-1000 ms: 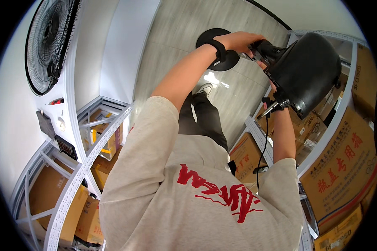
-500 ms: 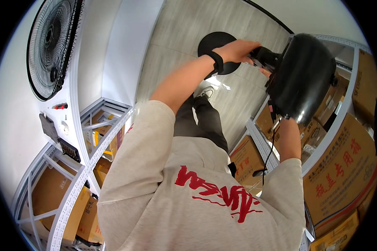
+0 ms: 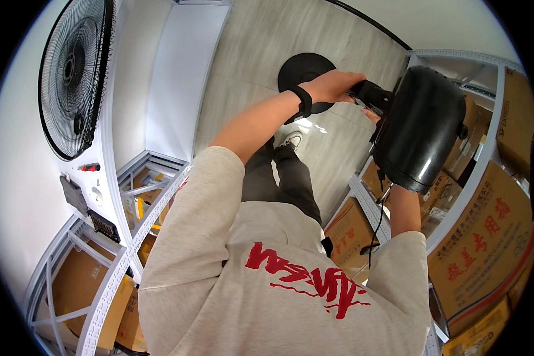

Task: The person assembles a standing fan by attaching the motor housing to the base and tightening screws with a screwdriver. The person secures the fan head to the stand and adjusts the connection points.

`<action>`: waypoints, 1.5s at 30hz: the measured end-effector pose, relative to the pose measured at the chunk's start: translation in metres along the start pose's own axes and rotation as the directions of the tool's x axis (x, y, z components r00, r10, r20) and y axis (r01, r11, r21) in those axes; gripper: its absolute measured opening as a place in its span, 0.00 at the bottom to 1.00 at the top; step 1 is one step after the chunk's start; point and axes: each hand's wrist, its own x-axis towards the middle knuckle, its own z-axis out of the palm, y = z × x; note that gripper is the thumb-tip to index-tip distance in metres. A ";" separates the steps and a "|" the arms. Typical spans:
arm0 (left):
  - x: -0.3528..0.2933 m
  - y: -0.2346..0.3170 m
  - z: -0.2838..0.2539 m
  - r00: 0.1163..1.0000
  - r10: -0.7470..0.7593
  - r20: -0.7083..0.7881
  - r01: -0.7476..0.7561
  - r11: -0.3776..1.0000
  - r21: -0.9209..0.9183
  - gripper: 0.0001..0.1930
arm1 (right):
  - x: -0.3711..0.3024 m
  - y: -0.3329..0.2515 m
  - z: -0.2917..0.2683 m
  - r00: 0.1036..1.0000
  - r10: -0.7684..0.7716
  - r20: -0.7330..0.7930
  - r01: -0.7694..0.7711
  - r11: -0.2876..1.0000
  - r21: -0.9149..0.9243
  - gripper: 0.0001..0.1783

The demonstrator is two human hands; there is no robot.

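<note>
Upper right: left hand (image 3: 333, 86), fingers clamped on the neck (image 3: 372, 97), apparently steadies the motor (image 3: 422, 121); right hand (image 3: 371, 115) mostly hidden, grip unclear. Next calls for balanced support.

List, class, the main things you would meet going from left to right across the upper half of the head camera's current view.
Wire fan cage → white panel → black wristband → left hand → black fan head → upper cardboard box.
</note>
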 end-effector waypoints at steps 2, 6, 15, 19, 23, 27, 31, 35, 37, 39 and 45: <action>0.008 0.000 -0.005 0.998 0.015 0.067 -0.016 1.000 0.021 0.28 | -0.002 0.007 0.010 1.000 0.006 -0.022 -0.006 1.000 0.016 0.24; 0.024 -0.004 -0.016 0.988 0.020 0.153 -0.025 0.999 0.034 0.29 | 0.021 0.021 0.052 0.997 -0.027 -0.077 0.027 1.000 0.008 0.23; -0.007 -0.001 0.017 0.990 -0.077 -0.118 0.076 0.997 -0.012 0.28 | -0.006 0.006 -0.023 0.997 -0.013 -0.078 0.013 1.000 0.001 0.22; 0.007 -0.009 0.005 0.999 0.010 0.033 -0.012 0.999 0.040 0.27 | -0.006 0.028 0.013 0.990 0.000 -0.143 0.005 0.999 0.035 0.22; 0.019 -0.014 -0.002 0.998 -0.030 0.062 0.027 0.999 0.046 0.27 | 0.015 0.029 0.023 0.987 -0.036 -0.154 0.040 0.999 0.023 0.21; -0.008 -0.009 0.041 0.974 -0.090 -0.209 0.095 0.995 0.017 0.29 | -0.015 0.021 -0.025 0.984 -0.038 -0.174 0.041 0.999 0.014 0.21; -0.006 -0.005 0.039 0.981 -0.110 -0.160 0.120 0.991 0.053 0.29 | -0.022 0.030 -0.044 0.979 -0.051 -0.196 0.057 0.998 0.020 0.20; 0.007 -0.013 0.016 0.999 -0.042 -0.023 0.042 0.999 0.007 0.29 | -0.017 0.045 -0.017 0.965 -0.053 -0.257 0.061 0.998 0.022 0.20; 0.013 -0.020 0.008 0.995 -0.072 0.073 0.071 0.997 0.019 0.29 | -0.007 0.051 0.002 0.960 -0.066 -0.272 0.073 0.997 0.015 0.20; 0.019 -0.028 0.004 0.987 -0.047 0.151 0.047 0.999 0.007 0.29 | 0.003 0.053 0.016 0.953 -0.083 -0.292 0.091 0.996 0.014 0.20; 0.025 -0.030 0.007 0.995 0.009 0.102 -0.013 0.999 0.037 0.28 | 0.010 0.048 0.006 0.944 -0.121 -0.308 0.122 0.992 -0.015 0.19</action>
